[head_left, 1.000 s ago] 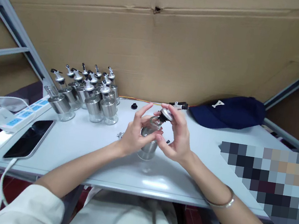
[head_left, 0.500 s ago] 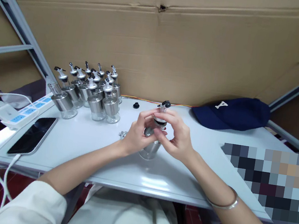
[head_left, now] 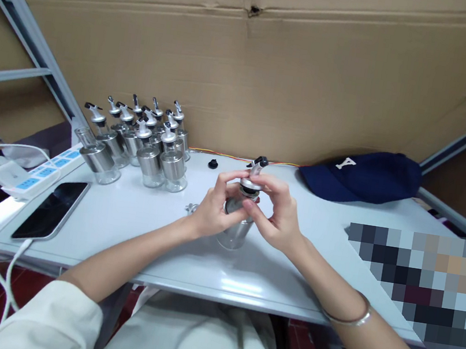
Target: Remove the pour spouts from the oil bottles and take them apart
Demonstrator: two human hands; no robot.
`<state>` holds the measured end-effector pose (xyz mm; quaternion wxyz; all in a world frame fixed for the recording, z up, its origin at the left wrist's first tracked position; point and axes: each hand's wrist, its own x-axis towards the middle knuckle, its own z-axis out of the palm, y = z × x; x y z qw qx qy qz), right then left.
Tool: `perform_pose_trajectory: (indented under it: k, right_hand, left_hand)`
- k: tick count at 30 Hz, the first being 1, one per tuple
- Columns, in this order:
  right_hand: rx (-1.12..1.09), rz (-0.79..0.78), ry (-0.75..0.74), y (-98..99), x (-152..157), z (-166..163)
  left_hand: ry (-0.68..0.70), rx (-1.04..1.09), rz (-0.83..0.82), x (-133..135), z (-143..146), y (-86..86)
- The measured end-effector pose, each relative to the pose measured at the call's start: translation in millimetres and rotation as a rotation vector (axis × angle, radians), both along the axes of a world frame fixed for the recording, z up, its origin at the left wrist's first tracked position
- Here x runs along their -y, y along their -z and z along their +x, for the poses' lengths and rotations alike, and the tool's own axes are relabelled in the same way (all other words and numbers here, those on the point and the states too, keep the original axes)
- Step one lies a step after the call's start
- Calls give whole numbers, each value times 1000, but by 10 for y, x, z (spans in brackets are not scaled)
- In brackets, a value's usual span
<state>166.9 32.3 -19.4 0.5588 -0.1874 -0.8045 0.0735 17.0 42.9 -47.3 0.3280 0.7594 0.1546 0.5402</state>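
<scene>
Head view, with the clock centred on the bottle (head_left: 234, 232) between the hands and twelve toward the cardboard (head_left: 272, 87): this bottle, glass with a steel band, stands upright on the table (head_left: 138, 224). A silver pourer (head_left: 251, 182) with a black tip sits at its mouth; how deeply it is seated I cannot tell. The left hand (head_left: 216, 207), at nine o'clock, curls its fingers around the neck, thumb in front. The right hand (head_left: 278, 213), at two, pinches the pourer's collar, its thumb lower by the neck. Together the fingers cover most of the neck.

Just beside the left wrist at nine lies a small silvery piece (head_left: 190, 208), partly hidden by it. At eleven, near the hands, rests a small black stopper (head_left: 213, 164). At ten crowds a group of similar bottles (head_left: 149, 167), the front ones blocking those behind; most carry pourers, but the open-necked bottle (head_left: 99, 161) has a bare mouth. Around nine, well apart, lie a phone (head_left: 51, 211) and a power strip (head_left: 42, 174). Thin wires (head_left: 218, 154) run along the back edge at twelve. A navy cap (head_left: 367, 180) lies at two, and a pixelated patch obscures three.
</scene>
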Motion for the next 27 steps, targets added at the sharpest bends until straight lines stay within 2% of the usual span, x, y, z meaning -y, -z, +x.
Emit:
perform_pose_trajectory:
  k: [19, 27]
  right_hand:
    - [-56, -120, -41, 77, -7, 4]
    - [-69, -97, -74, 41, -29, 37]
  left_hand:
    - [19, 23, -1, -4, 16, 14]
    - [26, 17, -16, 3, 14, -2]
